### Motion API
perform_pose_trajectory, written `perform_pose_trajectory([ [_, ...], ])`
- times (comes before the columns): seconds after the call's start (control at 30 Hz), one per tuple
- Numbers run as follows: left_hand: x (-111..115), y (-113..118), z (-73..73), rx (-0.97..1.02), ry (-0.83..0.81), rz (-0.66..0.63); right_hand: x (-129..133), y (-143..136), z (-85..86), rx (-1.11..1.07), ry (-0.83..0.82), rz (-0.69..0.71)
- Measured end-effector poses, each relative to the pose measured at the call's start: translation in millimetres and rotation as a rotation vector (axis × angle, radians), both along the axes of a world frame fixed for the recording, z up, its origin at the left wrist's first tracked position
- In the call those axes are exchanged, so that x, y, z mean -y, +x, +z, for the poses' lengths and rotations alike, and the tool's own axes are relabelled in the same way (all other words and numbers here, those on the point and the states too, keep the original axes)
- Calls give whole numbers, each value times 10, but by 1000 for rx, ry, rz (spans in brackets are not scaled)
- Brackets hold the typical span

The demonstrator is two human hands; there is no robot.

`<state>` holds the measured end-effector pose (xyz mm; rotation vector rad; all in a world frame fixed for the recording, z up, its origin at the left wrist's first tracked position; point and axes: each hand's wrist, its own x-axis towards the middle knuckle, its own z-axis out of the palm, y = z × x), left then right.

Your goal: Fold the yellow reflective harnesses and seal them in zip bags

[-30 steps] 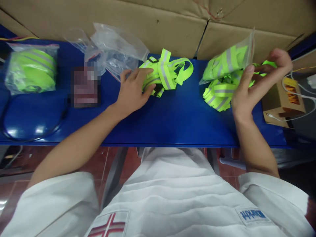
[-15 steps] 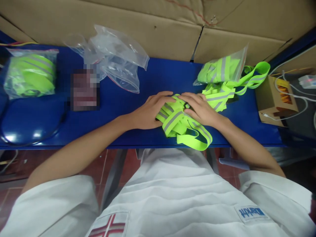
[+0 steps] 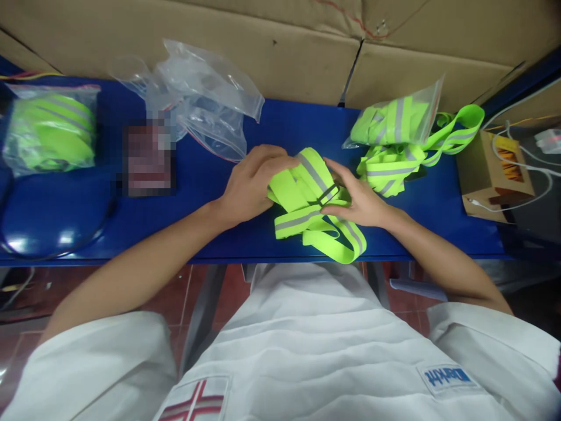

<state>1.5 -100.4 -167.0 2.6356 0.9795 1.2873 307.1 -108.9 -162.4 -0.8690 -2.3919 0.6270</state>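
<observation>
A bundle of neon yellow-green reflective strap [image 3: 298,190] with grey stripes and a black buckle [image 3: 328,194] lies between my hands near the table's front edge. My left hand [image 3: 255,184] grips the bundle's left side, its fingers curled over the folds. On the right side, my right hand [image 3: 358,197] holds the bundle by the buckle, thumb below and fingers above. A loose loop of strap [image 3: 335,248] hangs toward the front edge.
Behind right lie a bagged strap [image 3: 390,121] and a loose strap pile [image 3: 388,172], beside a cardboard box [image 3: 484,175] with cables. Empty plastic bags [image 3: 205,96], a blurred dark reddish item [image 3: 148,159] and another bagged strap [image 3: 52,131] are on the blue table [image 3: 197,234].
The bundle has been lifted and turned, so its buckle shows more clearly. My left hand has shifted left and curled more; my right thumb has moved down and left.
</observation>
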Motion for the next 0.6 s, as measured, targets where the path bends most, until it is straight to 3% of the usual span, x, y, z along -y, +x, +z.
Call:
perform_pose_trajectory([
  [0.17,-28,-13,104,88,80,194,53,-45,22,-13,187,-35],
  [0.27,-77,-12,135,145,74,164,67,-24,42,1,261,-123],
  [0.47,-140,-74,156,128,64,131,14,51,62,-174,174,-475],
  [0.53,-122,-100,185,137,88,130,22,40,115,-149,271,-506],
  [0.6,-77,-116,198,148,84,101,66,5,174,-113,470,-463],
])
